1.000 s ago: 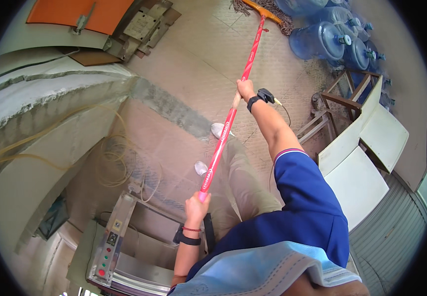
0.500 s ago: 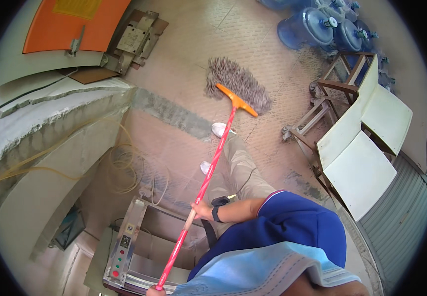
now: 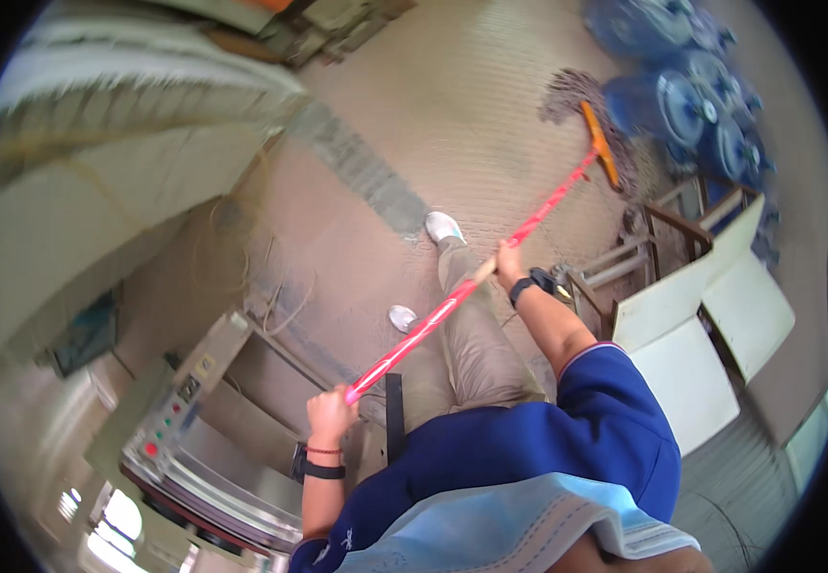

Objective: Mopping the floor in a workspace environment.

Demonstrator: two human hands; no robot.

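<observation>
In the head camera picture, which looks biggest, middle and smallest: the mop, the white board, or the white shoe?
1. mop, its red handle runs from the left hand past the right hand.
2. white board, though it is closer to the camera.
3. white shoe, clearly smallest.

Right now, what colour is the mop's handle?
Bright pink-red mop handle, with an orange head bar; the head view shows it.

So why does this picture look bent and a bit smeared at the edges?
Head view: it is a fisheye picture, so straight lines bow toward the dark round rim; the wall at upper left and the blue water jugs are smeared, while the red mop handle, the left hand and the right hand stay fairly sharp; daylight glares white by the metal machine at lower left.
</observation>
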